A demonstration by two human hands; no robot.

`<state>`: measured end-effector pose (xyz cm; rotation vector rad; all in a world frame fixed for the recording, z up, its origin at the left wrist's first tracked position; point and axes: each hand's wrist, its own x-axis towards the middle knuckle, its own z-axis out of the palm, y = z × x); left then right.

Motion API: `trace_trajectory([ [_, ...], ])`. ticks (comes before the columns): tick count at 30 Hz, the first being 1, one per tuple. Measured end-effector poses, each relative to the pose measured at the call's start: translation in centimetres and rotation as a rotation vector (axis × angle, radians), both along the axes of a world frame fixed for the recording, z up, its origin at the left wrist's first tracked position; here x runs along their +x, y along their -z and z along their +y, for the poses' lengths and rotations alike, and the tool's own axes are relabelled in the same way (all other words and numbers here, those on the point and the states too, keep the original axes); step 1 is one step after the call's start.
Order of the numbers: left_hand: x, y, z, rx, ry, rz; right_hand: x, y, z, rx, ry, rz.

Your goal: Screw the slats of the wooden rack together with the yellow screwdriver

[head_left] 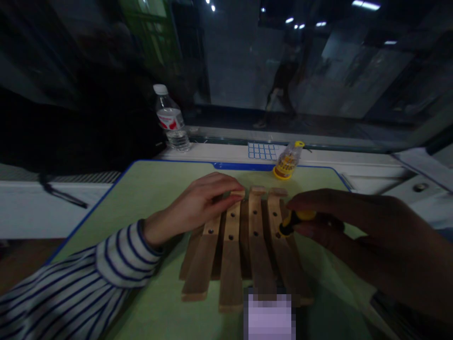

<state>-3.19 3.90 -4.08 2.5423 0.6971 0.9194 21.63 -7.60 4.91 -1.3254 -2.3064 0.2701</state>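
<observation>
A wooden frame of several slats (231, 264) lies on the table, its slats side by side over a wider wooden base. Dark screws or screw holes (231, 237) dot the slats. My left hand (203, 200) is closed over the far ends of the left slats, thumb and fingers around a raised end block. In my right hand (368, 236) is a short yellow and black screwdriver (300, 218), pinched by thumb and fingers. Its black end slants down to the rightmost slat, beside a screw; its tip cannot be made out.
The pale green table (155, 189) has a blue edge. A water bottle (171, 120) stands on the sill at the back left. A small yellow-capped bottle (288, 160) stands at the table's far edge, near a blue-gridded sheet (264, 151). A pixelated patch hides part of the front.
</observation>
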Motion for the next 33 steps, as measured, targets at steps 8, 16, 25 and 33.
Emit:
trace_trajectory([
  [8,-0.1,0.6,0.3,0.026,0.011,-0.011,0.0,-0.1,0.1,-0.006,-0.01,0.007],
  [16,-0.8,-4.3,-4.0,0.188,-0.098,0.056,-0.1,-0.1,0.0,-0.008,-0.005,0.006],
  [25,0.3,-3.1,-9.6,0.076,0.271,0.274,-0.3,-0.1,-0.2,0.004,0.029,0.006],
  [33,0.6,-2.7,-9.4,0.048,0.29,0.248,-0.1,-0.1,0.1,-0.001,-0.019,-0.003],
])
